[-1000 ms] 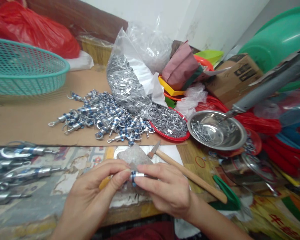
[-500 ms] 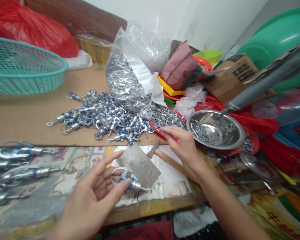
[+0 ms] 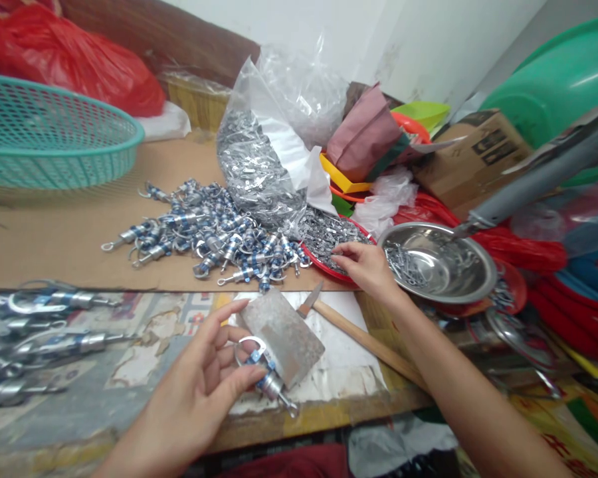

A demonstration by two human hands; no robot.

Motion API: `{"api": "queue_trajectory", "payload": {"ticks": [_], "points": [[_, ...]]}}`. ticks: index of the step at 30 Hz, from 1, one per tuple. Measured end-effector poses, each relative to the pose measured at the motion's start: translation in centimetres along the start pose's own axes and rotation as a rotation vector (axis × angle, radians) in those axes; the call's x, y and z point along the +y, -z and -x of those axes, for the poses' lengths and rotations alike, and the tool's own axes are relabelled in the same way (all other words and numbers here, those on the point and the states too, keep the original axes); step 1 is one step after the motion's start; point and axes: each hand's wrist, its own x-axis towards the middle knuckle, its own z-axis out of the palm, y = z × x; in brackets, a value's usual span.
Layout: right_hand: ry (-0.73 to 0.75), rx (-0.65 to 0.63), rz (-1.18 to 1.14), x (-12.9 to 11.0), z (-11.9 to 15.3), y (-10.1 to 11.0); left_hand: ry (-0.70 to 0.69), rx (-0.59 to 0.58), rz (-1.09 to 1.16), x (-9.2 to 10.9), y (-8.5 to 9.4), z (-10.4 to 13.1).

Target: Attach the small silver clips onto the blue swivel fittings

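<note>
My left hand (image 3: 206,378) grips a silver and blue metal fitting (image 3: 266,375) with a curved hook, over the lower edge of a flat metal block (image 3: 284,335). Above the red tray (image 3: 323,267) of small metal pieces (image 3: 329,236) is my right hand (image 3: 366,265), its thumb and fingers drawn toward each other; whether a small piece sits between them is too small to tell. Many similar fittings (image 3: 214,229) lie heaped on the cardboard left of the tray. A wooden-handled hammer (image 3: 359,333) rests right of the block.
A steel bowl (image 3: 438,262) holding small pins stands right of the tray. Behind the heap leans a clear bag (image 3: 259,166) of metal pieces. More fittings (image 3: 44,345) lie at the left, below a turquoise basket (image 3: 54,159). A gray tube (image 3: 528,179) slants in from the right.
My right hand has moved slightly right over the tray. In my left hand the fitting has tilted, its ringed end now pointing further down. The whole view has shifted a little.
</note>
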Motion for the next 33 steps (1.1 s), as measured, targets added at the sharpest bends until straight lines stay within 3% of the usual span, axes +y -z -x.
{"api": "queue_trajectory", "payload": {"ticks": [3, 5, 8, 10, 13, 16, 19, 27, 33], "points": [[0.109, -0.036, -0.173, -3.7, 3.5, -0.3, -0.037, 0.04, 0.026, -0.6, 0.0, -0.1], [0.318, -0.054, -0.334, -6.1, 6.1, -0.5, -0.065, 0.079, 0.044, -1.1, -0.1, -0.1], [0.573, -0.054, -0.363, -8.6, 8.7, -0.4, -0.102, 0.105, 0.075, -1.8, -0.1, -0.2], [0.539, -0.122, -0.294, -9.5, 9.2, 0.3, -0.147, 0.094, 0.104, -2.3, 0.0, -0.4], [0.341, -0.334, -0.306, -10.3, 8.7, 1.4, -0.204, 0.075, 0.139, -2.7, 0.3, -0.9], [0.193, -0.511, -0.36, -10.5, 7.8, 1.8, -0.16, 0.089, 0.138, -2.7, 0.4, -1.0], [0.168, -0.581, -0.402, -10.3, 7.1, 1.3, -0.143, 0.067, 0.137, -2.5, 0.5, -1.0], [0.427, -0.52, -0.337, -9.4, 6.1, 0.3, -0.136, 0.066, 0.185, -2.0, 0.3, -1.2], [0.452, -0.371, -0.352, -9.8, 7.1, -0.9, -0.138, 0.045, 0.176, -2.1, 0.5, -1.3]]}}
